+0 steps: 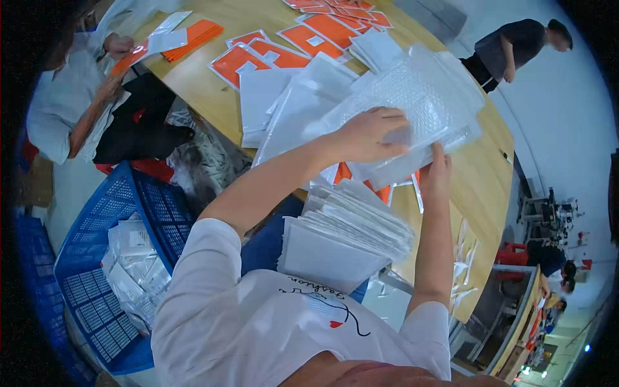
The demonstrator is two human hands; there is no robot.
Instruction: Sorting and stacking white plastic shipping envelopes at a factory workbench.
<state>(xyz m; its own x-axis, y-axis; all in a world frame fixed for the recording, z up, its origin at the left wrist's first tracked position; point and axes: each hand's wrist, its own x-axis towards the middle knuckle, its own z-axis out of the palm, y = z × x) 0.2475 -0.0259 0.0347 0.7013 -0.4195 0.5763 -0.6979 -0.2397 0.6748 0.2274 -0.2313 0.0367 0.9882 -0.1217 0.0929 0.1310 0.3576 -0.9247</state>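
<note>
A clear bubble-wrap bag (429, 97) lies on top of a pile of similar bags over the table. My left hand (371, 137) rests on its near left part, thumb and fingers apart. At the bag's near right edge, my right hand (436, 173) grips with the thumb on top; its other fingers are mostly hidden. White padded envelopes (309, 97) spread out beneath and left of the bags. Against my body leans a thick stack of white bubble envelopes (342, 238), on my lap below the table edge. Orange printed cards show partly under the bags.
Orange cards in clear sleeves (316, 39) cover the far part of the wooden table (480, 213). White strips (463, 258) hang at the right edge. A blue basket (97, 284) holding plastic packages stands at my left. A co-worker (71, 109) handles orange cards at far left; another person (516, 48) stands beyond.
</note>
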